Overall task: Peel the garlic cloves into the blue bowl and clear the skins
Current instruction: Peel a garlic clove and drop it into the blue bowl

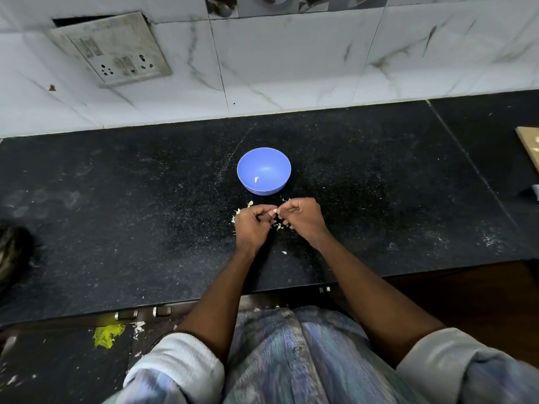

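Two hands work a garlic clove together just in front of the blue bowl on a black desk.

Head view: the left hand (253, 221) and the right hand (303, 217) meet over the black speckled desk (116, 217), fingers of both curled, pinching a small pale garlic clove (274, 211) between their fingertips; how much skin is on it is too small to tell. The blue bowl (264, 171) stands upright just beyond the hands, with one peeled clove (256, 179) lying inside near its front wall. Loose garlic skins (236, 212) lie scattered on the desk around and under the hands, and one scrap (284, 252) sits nearer the desk's edge. A switch and socket plate (112, 48) is on the marbled tile wall behind.
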`<state>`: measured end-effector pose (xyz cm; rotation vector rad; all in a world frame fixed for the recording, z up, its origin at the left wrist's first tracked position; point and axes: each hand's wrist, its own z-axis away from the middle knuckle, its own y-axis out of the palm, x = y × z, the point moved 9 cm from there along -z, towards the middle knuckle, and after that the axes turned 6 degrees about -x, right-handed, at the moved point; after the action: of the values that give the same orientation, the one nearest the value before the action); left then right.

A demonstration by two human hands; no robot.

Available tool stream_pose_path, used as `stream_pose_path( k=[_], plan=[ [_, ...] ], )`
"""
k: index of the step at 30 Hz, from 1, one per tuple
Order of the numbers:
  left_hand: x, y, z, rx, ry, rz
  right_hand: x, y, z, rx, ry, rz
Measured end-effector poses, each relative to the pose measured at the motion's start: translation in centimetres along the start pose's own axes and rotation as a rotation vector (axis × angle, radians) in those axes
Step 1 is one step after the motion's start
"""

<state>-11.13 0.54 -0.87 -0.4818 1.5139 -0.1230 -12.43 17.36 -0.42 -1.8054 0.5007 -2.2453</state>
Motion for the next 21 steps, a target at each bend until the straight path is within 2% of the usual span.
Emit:
stream_pose_path(
  k=[4, 7, 11, 21],
  plan=[
    [-0.4, 0.3, -0.1, 0.040, 0.070, -0.079, -0.4, -0.1, 0.0, -0.015, 0.036, -0.022],
    [-0.6, 0.3, 0.2, 0.032, 0.037, -0.050, -0.5, -0.2, -0.1, -0.022, 0.058, -0.035],
    [-0.6, -0.5, 0.2, -0.033, -0.012, 0.015, -0.5, 0.5, 0.0, 0.050, 0.071, -0.120],
    [0.1, -0.4, 0.3, 0.014, -0.062, 0.144, -0.9, 0.8, 0.7, 0.061, 0.113, -0.328]
  ],
)
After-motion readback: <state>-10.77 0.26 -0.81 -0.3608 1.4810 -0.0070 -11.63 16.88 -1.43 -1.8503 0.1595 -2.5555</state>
